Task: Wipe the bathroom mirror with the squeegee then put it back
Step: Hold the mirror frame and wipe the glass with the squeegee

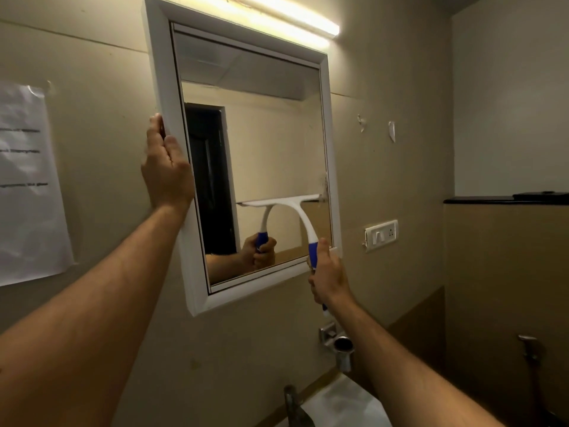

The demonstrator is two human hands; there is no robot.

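Beige bathroom wall, lit tube above the mirror (261, 143). Your right hand (331, 277) is clenched around the blue grip of the squeegee (295, 208); up and left of that grip the blade lies flat across the lower glass, its right end touching the inner frame edge. Glass above the blade is open; little is left below. Your left hand (167, 167) clasps the frame's left edge. Right of the grip: switch plate (381, 234). Below it: metal holder (341, 346), tap (291, 402), basin (348, 405) cut off. The paper notice (26, 180), far left, looks printed but too blurred to read.
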